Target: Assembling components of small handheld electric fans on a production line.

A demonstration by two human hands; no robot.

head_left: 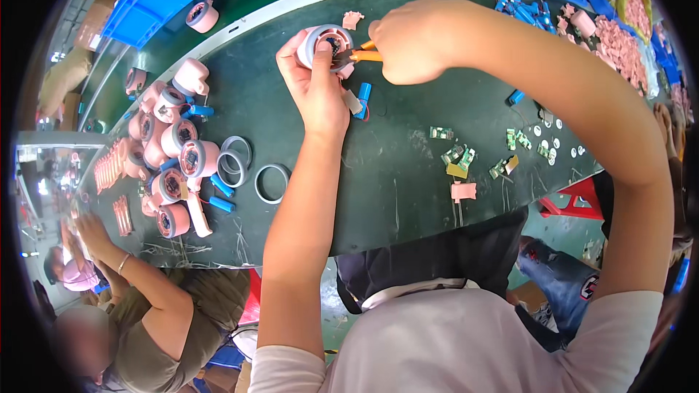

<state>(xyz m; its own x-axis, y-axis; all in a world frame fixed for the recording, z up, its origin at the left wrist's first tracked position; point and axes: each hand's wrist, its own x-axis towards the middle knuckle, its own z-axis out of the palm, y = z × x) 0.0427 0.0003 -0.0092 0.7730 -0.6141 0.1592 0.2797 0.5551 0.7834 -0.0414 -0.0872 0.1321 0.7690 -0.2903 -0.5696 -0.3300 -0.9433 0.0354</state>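
Note:
My left hand [318,94] grips a round pink housing with a grey ring [309,47], its open face turned to the right. Dark parts show inside the housing. My right hand [415,40] is closed around orange-handled pliers [368,56], and their jaws reach into the housing beside my left thumb. A blue cylindrical battery [364,94] lies next to my left wrist, with thin wires near it. Just beyond the housing is a small pink plastic piece [353,20].
Several pink housings [200,158] are piled at the left, beside loose grey rings [272,183]. Small green circuit boards [466,157] lie right of centre. Blue batteries [524,9] and pink pieces [622,47] fill the far right. A co-worker's arm [156,287] is at the lower left.

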